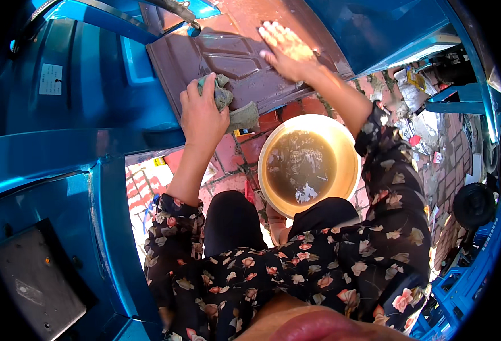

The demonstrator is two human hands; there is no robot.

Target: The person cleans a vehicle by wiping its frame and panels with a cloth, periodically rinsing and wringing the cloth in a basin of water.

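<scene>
My left hand (pixel 203 113) grips a wet grey-green cloth (pixel 222 96) against the lower left part of a brown panelled board (pixel 229 55); a flap of the cloth hangs over the board's near edge. Farther right, my right hand (pixel 288 51) lies flat on the board, palm down with its fingers stretched out, holding nothing. The board looks wet in places and lies between blue metal parts. Below it, in front of my knees, a round light-coloured basin (pixel 350 164) holds murky brown water (pixel 301 166).
Blue painted metal bodywork (pixel 105 149) borders the left, and a blue panel (pixel 378 30) stands at the upper right. Red brick paving (pixel 229 153) lies beneath. Litter (pixel 421 128) is scattered at the right, near a black wheel (pixel 474 206). A black cable (pixel 169 6) crosses the top left.
</scene>
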